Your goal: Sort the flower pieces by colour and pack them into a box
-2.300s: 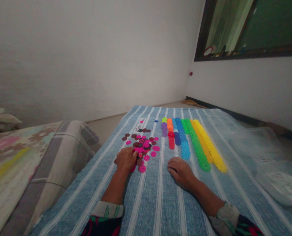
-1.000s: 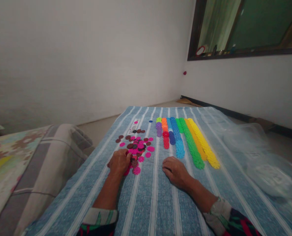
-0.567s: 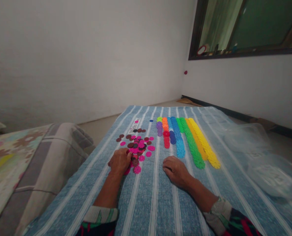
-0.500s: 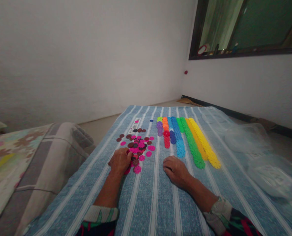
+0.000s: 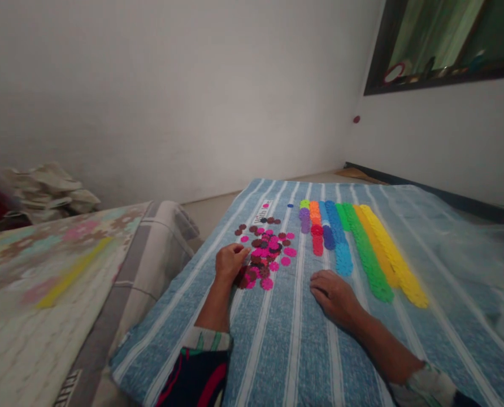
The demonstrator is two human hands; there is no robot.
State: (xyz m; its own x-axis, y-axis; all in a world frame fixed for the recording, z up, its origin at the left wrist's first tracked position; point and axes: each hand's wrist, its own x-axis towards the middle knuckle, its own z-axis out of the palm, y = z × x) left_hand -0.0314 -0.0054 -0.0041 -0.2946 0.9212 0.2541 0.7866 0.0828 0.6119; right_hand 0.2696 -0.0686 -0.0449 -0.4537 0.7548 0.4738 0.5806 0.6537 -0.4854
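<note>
My left hand point(image 5: 230, 261) is at the left edge of a loose pile of pink, brown and black notched plastic discs point(image 5: 273, 243). Its thumb and fingertips are pinched together; whatever may be between them is too small to make out. My right hand point(image 5: 334, 295) rests palm down on the striped cloth with its fingers curled in, and no disc shows in it. Beyond it lie overlapping rows of discs sorted by colour: a red row point(image 5: 317, 244), a light blue row point(image 5: 344, 259), a green row point(image 5: 374, 274) and a yellow row point(image 5: 404, 271).
The blue and white striped cloth point(image 5: 273, 350) covers the table. A single dark blue disc point(image 5: 290, 206) lies near the far edge. Clear plastic containers point(image 5: 476, 254) stand at the right. To the left is a fabric-covered surface point(image 5: 120, 316) with a yellow strip point(image 5: 76, 274).
The view has turned to the left, so everything sits further right. My left hand has shifted slightly away along the pile's left edge, uncovering brown discs. My right hand stays on the cloth.
</note>
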